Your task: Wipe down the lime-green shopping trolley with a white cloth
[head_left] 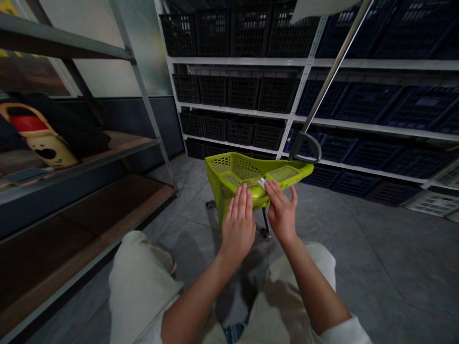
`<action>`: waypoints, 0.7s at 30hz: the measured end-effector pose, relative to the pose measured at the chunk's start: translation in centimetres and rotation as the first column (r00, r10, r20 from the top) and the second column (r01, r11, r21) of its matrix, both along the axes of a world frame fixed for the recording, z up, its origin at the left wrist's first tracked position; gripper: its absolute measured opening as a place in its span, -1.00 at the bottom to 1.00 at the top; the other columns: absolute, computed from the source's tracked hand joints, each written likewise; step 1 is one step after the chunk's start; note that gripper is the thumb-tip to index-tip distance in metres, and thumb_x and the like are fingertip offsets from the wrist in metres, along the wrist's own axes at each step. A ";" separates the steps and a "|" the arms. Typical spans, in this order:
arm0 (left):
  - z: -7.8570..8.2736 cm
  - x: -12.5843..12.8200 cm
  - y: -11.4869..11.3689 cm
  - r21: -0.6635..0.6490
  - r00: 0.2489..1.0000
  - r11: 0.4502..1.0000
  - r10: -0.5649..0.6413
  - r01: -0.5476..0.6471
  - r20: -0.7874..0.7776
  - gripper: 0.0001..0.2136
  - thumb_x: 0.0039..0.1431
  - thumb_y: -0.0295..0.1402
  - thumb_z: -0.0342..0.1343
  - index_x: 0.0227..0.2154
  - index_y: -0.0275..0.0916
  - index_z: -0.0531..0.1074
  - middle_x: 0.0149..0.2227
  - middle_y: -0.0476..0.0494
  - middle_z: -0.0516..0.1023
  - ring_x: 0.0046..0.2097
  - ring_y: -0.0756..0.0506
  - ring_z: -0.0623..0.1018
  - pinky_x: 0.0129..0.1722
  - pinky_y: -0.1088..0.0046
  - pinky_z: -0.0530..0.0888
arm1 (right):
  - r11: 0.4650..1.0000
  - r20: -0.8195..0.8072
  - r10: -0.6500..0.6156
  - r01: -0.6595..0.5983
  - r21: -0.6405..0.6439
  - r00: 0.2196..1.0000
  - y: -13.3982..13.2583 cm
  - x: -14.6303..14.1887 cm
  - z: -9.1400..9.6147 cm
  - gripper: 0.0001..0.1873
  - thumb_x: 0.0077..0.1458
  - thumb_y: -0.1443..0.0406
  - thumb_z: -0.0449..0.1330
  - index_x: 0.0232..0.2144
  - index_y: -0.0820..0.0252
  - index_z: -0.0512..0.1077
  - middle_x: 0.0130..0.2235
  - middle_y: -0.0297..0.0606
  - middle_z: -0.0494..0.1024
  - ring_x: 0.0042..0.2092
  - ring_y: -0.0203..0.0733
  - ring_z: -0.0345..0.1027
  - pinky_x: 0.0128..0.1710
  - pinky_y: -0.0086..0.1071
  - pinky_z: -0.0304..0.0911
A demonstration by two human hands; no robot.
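Loose contact from both hands; left hand [238, 224] lies with fingers straight and flat against the lime-green plastic shopping basket [233, 169], not closed on it; right hand [281, 212] curves over the basket's rim, touching a small white tab [262, 182], though whether it pinches that I cannot tell; basket stands tilted at 12 o'clock on its wheeled frame [265, 222]; black crates [244, 93] fill white metal shelving [236, 60] at 12 o'clock, blue crates [369, 102] at 2 o'clock; yellow-and-red bag [50, 148] sits on a shelf at 10 o'clock.
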State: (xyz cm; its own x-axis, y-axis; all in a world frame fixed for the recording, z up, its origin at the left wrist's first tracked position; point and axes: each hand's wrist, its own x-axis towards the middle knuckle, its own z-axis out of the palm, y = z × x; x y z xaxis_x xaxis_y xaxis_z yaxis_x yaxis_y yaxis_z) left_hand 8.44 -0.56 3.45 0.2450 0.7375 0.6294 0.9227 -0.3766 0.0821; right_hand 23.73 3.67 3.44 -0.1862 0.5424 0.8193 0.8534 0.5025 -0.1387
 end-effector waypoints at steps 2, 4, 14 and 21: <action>-0.1 0.1 0.1 0.003 1.000 1.000 0.000 0.000 -0.001 -0.35 0.25 -0.49 -0.07 0.38 -0.50 -0.09 0.45 -0.40 -0.03 0.47 -0.22 -0.04 0.38 0.12 0.17 | 0.997 -0.053 -0.066 0.067 0.028 0.996 0.5 0.2 -0.2 -0.29 0.16 0.52 -0.11 0.32 0.04 0.20 0.25 -0.18 0.43 0.32 -0.14 0.24 0.40 0.07 -0.33; -0.3 0.2 0.3 0.011 1.000 1.000 0.001 -0.001 0.004 -0.34 0.25 -0.50 -0.07 0.39 -0.50 -0.11 0.45 -0.42 -0.03 0.47 -0.22 -0.06 0.38 0.10 0.18 | 0.997 -0.063 -0.069 0.070 0.022 0.996 -0.1 -0.6 -0.3 -0.29 0.17 0.51 -0.11 0.34 0.04 0.17 0.26 -0.16 0.41 0.33 -0.14 0.22 0.40 0.05 -0.30; -0.2 -0.1 0.2 0.009 1.000 1.000 -0.023 0.023 0.021 -0.31 0.25 -0.50 -0.09 0.41 -0.46 -0.17 0.45 -0.39 -0.04 0.47 -0.23 -0.04 0.38 0.10 0.17 | 0.999 0.070 0.043 -0.042 -0.014 0.997 -0.9 0.0 -0.1 -0.20 0.13 0.53 -0.09 0.40 0.03 0.03 0.31 -0.18 0.34 0.36 -0.18 0.16 0.41 0.02 -0.28; -0.5 0.3 0.3 0.007 0.999 1.000 -0.021 0.021 0.044 -0.26 0.20 -0.48 -0.03 0.41 -0.49 -0.18 0.46 -0.42 -0.07 0.47 -0.24 -0.08 0.39 0.09 0.15 | 1.000 -0.028 -0.012 0.012 -0.001 1.000 -0.6 -0.3 -0.3 -0.20 0.10 0.54 -0.11 0.38 0.07 0.10 0.30 -0.16 0.36 0.36 -0.17 0.15 0.36 -0.03 -0.06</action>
State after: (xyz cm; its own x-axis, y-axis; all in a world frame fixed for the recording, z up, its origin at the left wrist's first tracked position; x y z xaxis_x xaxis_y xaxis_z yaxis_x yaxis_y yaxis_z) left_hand 8.77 -0.29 2.99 0.2326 0.7280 0.6449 0.9102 -0.3966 0.1194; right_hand 23.42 3.12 3.14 -0.1566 0.5450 0.8237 0.8550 0.4923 -0.1632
